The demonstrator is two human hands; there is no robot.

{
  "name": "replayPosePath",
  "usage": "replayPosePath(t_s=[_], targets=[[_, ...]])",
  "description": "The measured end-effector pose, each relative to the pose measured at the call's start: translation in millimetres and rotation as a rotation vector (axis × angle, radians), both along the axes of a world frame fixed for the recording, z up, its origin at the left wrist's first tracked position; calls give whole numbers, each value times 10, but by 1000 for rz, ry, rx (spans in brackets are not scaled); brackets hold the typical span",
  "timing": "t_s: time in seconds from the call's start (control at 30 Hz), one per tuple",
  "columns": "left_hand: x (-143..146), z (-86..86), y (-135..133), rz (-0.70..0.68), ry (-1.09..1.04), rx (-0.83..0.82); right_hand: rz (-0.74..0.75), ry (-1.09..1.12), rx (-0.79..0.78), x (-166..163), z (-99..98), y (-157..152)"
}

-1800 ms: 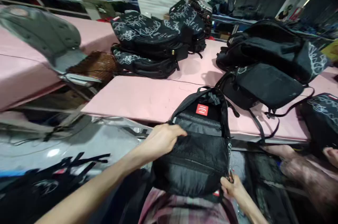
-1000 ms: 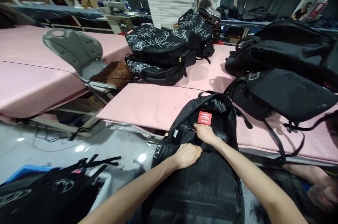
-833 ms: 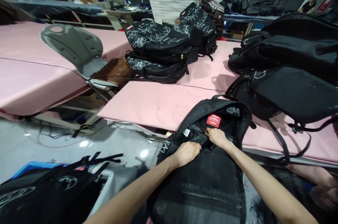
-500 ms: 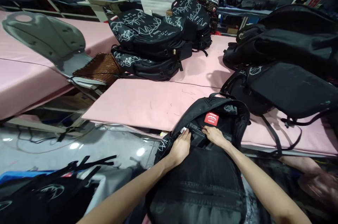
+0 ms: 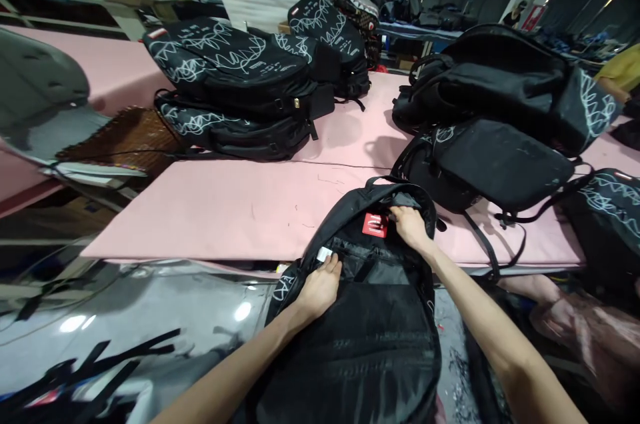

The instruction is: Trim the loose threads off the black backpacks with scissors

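Nearest the camera, one open black backpack [image 5: 370, 337] lies lengthwise, its lower part toward the person and its top resting on the edge of the pink table [image 5: 240, 211]. The left hand [image 5: 320, 287] lies flat, fingers spread, pressing the fabric beside a small white tag [image 5: 324, 254]. The right hand [image 5: 411, 225] is curled at the upper rim, pinching the lining just beside the one red label [image 5: 375, 225].

The bag looks soft and nearly empty, so it likely sags and folds when lifted; the stiffer rim or the top carry loop [image 5: 383, 181] seems the surest hold.

Farther right lies a pile of plain black backpacks [image 5: 495, 124], at least two, and one scribble-printed bag [image 5: 607, 211] at the edge. Beyond, a stack of printed backpacks [image 5: 240, 87] numbers two clearly, with more behind; the total cannot be told.
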State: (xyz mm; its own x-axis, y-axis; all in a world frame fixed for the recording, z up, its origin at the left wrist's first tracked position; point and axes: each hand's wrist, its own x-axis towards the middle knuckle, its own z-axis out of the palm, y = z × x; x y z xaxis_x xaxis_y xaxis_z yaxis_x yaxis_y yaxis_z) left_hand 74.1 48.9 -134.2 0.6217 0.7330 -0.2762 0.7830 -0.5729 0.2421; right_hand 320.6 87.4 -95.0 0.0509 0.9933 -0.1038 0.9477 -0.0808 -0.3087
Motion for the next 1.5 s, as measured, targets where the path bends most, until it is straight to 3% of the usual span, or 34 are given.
replayPosePath(t_s=[0.07,0.17,0.23,0.37,0.47,0.57,0.67,0.77,0.83,0.9,1.0,1.1,1.2,1.27,1.4,1.5], targets=[[2,-2,3,3,-10,-2,31,51,86,154,171,-32],[-6,-22,-4,18,-19,11,98,305,253,277,343,-266],[-6,-44,-22,30,-22,20,-7,501,354,332,356,-529],[32,-80,-60,51,-25,34,-358,826,406,456,87,-1175],[35,27,34,82,-60,-56,-527,868,352,491,-239,-1629],[-78,416,305,140,-310,-337,-541,886,280,434,-467,-1935],[-244,1014,623,433,-827,-453,-515,868,314,362,-549,-2019],[-275,1497,699,749,-1198,-16,-551,854,407,351,-584,-1927],[-160,1596,527,717,-1164,216,-616,878,429,366,-614,-1844],[78,1487,231,474,-995,238,-675,899,438,379,-634,-1783],[628,1075,-225,-4,-806,223,-719,915,478,383,-605,-1741],[1244,670,-514,-306,-527,190,-758,956,547,367,-509,-1721],[1686,454,-612,-349,-308,202,-751,1005,593,351,-442,-1699],[1824,391,-600,-376,-226,217,-763,1043,598,355,-455,-1690],[1816,362,-500,-469,-178,258,-774,1126,621,361,-591,-1698],[1765,453,-401,-423,-230,227,-701,1119,589,290,-691,-1708]])
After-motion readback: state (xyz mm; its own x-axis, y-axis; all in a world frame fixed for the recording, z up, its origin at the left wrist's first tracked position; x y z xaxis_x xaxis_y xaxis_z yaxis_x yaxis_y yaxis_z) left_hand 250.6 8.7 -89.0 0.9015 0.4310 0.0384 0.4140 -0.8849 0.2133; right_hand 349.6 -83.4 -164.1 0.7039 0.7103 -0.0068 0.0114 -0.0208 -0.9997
